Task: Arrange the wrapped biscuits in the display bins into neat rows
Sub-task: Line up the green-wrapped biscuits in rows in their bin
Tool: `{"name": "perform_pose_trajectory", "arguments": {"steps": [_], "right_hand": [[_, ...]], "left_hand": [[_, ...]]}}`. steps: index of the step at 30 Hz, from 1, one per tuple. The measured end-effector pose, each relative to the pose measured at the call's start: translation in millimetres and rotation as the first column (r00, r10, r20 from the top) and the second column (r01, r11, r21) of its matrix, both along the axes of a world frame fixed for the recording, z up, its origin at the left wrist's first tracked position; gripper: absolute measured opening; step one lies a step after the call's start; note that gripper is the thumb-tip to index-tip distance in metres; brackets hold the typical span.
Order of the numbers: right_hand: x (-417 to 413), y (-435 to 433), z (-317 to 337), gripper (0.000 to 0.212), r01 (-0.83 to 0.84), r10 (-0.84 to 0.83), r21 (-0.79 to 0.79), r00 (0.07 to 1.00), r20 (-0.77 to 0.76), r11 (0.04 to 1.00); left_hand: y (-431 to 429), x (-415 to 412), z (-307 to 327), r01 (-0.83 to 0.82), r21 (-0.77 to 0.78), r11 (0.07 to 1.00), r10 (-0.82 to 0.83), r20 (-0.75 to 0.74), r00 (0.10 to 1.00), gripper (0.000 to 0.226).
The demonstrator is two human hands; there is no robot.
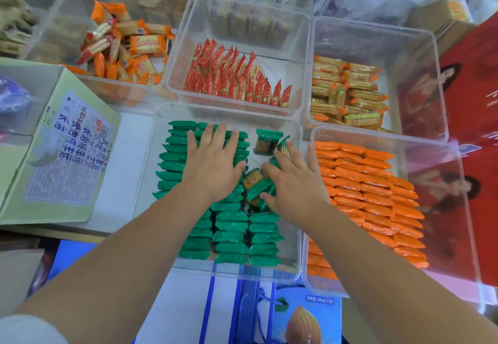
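Left hand [213,160]: fingers straight and spread, laid flat on the upper rows of green packets [231,235], holding nothing. Right hand [293,179]: fingers loosely extended, resting on a small heap of loose packets [256,181], forefinger touching one that stands tilted; no packet is pinched or lifted. Location of goods: all green packets sit in the near centre clear bin [237,273]. They are ranked edge-on in rows along the left and front; the heap in the middle right and a few at the far right corner lie out of line, some turned to show a brown face. Handling, by estimate: light single-serve wrappers, glossy film likely to slide, brittle biscuit inside, so light pressure only. Take each stray by its long edges between thumb and fingers, stand it on edge, and slide it against the row, with the flat hand bracing the rows against toppling. Adjoining bins: orange packets [363,181] in rows, right; red packets [234,79] beyond; yellow packets [347,92] far right; jumbled orange biscuits [124,49] far left. Also: labelled cardboard box [62,149], left.
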State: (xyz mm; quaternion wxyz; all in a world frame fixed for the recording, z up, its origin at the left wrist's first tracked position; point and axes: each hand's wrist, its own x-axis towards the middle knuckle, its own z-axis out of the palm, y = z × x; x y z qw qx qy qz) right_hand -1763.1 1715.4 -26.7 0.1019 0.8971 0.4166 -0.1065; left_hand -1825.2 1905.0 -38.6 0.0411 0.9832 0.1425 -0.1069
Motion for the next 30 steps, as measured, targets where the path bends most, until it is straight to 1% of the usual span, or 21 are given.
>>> {"name": "perform_pose_trajectory", "arguments": {"steps": [2,4,5,8,10,11,13,15,16,19,22,24,26,27,30], "right_hand": [[-5.6,-6.2,-0.1,0.067,-0.007,0.007,0.009,1.0,-0.021,1.0],[-11.9,-12.4,-1.9,0.066,-0.007,0.008,0.029,0.999,-0.034,1.0],[-14.9,-15.2,-2.6,0.065,0.0,0.001,0.045,0.999,-0.039,0.999],[-23.1,-20.6,-4.5,0.066,0.062,-0.057,0.101,0.997,-0.06,0.993],[-30.6,-23.4,-3.3,0.067,0.158,-0.151,0.155,0.987,-0.055,0.975],[-35.4,-25.4,-2.0,0.068,0.235,-0.229,0.197,0.972,-0.054,0.952],[-45.0,-31.0,0.7,0.072,0.407,-0.397,0.299,0.913,-0.094,0.863],[-51.7,-35.8,0.2,0.074,0.515,-0.476,0.343,0.857,-0.199,0.785],[-53.9,-37.1,-1.1,0.074,0.534,-0.481,0.334,0.845,-0.234,0.777],[-55.5,-35.9,-4.7,0.062,0.55,-0.49,0.324,0.834,-0.252,0.77],[-55.5,-31.1,-5.8,0.048,0.577,-0.52,0.319,0.817,-0.25,0.752],[-54.4,-28.5,-6.3,0.049,0.578,-0.523,0.286,0.815,-0.249,0.764],[-51.6,-25.9,-5.0,0.055,0.561,-0.516,0.236,0.826,-0.229,0.793],[-50.1,-24.4,-3.4,0.058,0.531,-0.498,0.216,0.846,-0.193,0.819],[-48.2,-18.8,2.5,0.056,0.337,-0.336,0.172,0.941,-0.036,0.926]], "left_hand": [[-17.6,-22.1,6.8,-0.007,-0.08,0.997,0.017,0.116,0.993,0.069],[-37.4,-44.6,8.9,0.057,-0.146,0.988,-0.025,0.213,0.977,0.061],[-46.5,-52.7,7.9,0.09,-0.163,0.983,-0.051,0.226,0.973,0.057],[-62.1,-58.8,2.2,0.082,-0.202,0.976,-0.051,0.155,0.987,0.062],[-63.2,-52.4,-1.4,0.056,-0.208,0.977,-0.034,0.104,0.994,0.067],[-63.0,-48.0,-3.2,0.051,-0.2,0.978,-0.035,0.083,0.996,0.068],[-63.8,-37.9,-6.1,0.054,-0.155,0.987,-0.048,0.04,0.998,0.07],[-68.0,-28.8,-7.0,0.049,-0.089,0.995,-0.05,-0.011,0.999,0.076],[-70.6,-24.8,-7.1,0.038,-0.062,0.997,-0.04,-0.036,0.999,0.079],[-76.3,-15.8,-7.8,-0.002,-0.031,1.0,0.0,-0.072,0.997,0.083],[-76.7,-10.2,-6.7,0.0,-0.031,1.0,-0.003,-0.083,0.997,0.075],[-74.5,-8.9,-3.9,0.013,-0.023,1.0,-0.015,-0.086,0.996,0.068],[-72.0,-8.8,-1.4,0.035,-0.013,0.999,-0.036,-0.09,0.995,0.06],[-70.7,-9.3,-0.6,0.045,-0.01,0.999,-0.046,-0.09,0.995,0.055],[-66.6,-10.2,2.8,0.049,-0.017,0.999,-0.051,-0.085,0.995,0.035]]}}
